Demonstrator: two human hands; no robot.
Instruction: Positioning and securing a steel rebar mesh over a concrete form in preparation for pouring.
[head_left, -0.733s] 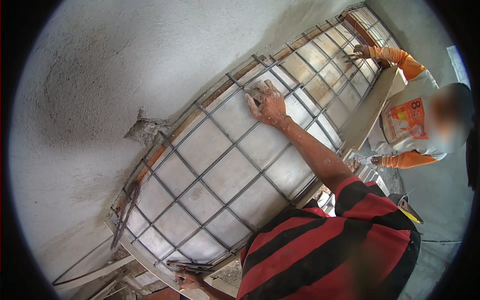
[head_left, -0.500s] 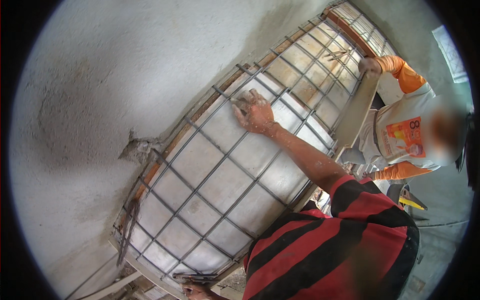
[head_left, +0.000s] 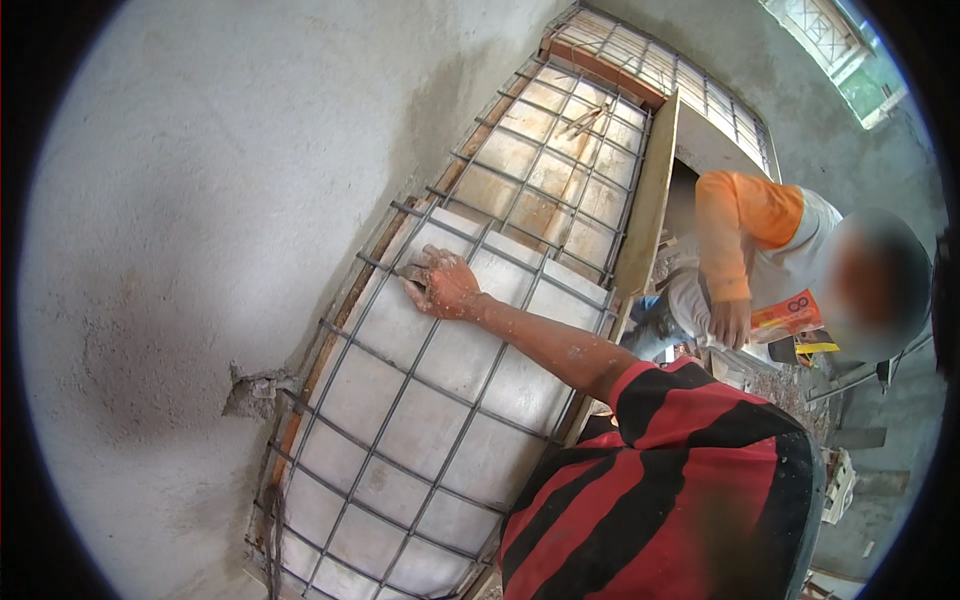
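Observation:
My right hand (head_left: pixel 441 284) reaches across a grid of steel rebar (head_left: pixel 365 455), its fingers curled at a bar crossing near the wall-side edge. Whether they pinch the bar or something small is hidden by the fingers. Dried grey spatter marks the hand and forearm. Beneath the bars lie pale, smooth panels (head_left: pixel 400 425), forming the bed of a long form. My left hand is out of view. A bundle of thin dark wire (head_left: pixel 272 525) hangs over the form's edge at lower left.
A grey plastered wall (head_left: pixel 200 200) runs along the left, with a broken hole (head_left: pixel 258 392) beside the form. A wooden board (head_left: pixel 655 190) stands on edge along the form's far right. Close by, a co-worker in orange sleeves (head_left: pixel 735 230) bends over rubble. More wire (head_left: pixel 585 120) lies on the far bars.
The view has shifted, and my left hand, with a dark metal item by it, has gone out of view. The co-worker's hand has left the board and come down. My right hand stays at the bars.

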